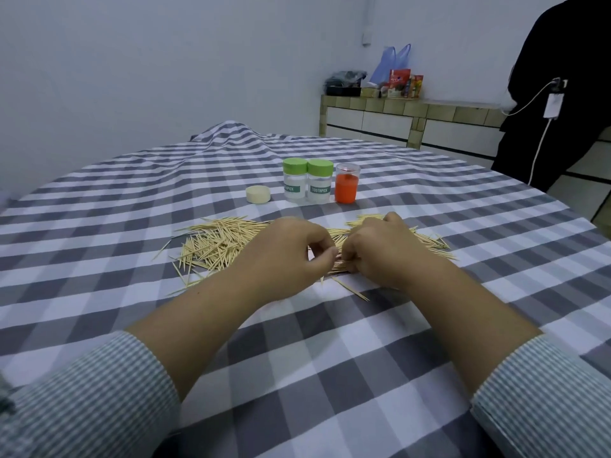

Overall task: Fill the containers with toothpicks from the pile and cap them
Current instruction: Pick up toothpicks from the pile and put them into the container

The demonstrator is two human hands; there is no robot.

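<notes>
A pile of wooden toothpicks (215, 242) is spread over the checked tablecloth (297, 358) in front of me. My left hand (284, 256) and my right hand (380, 249) rest on the pile's middle, fingers curled and pinching a small bundle of toothpicks between them. Behind the pile stand two clear containers with green caps, one on the left (294, 180) and one on the right (319, 180), both labelled TOOTHPICK. Beside them is an uncapped orange container (346, 183). A cream round cap (258, 194) lies to the left.
A person in dark clothes (555, 94) stands at the far right with a white cable. A tiled counter (413, 117) holding bags and boxes runs along the back wall. The cloth bulges at the table's far edge (231, 130).
</notes>
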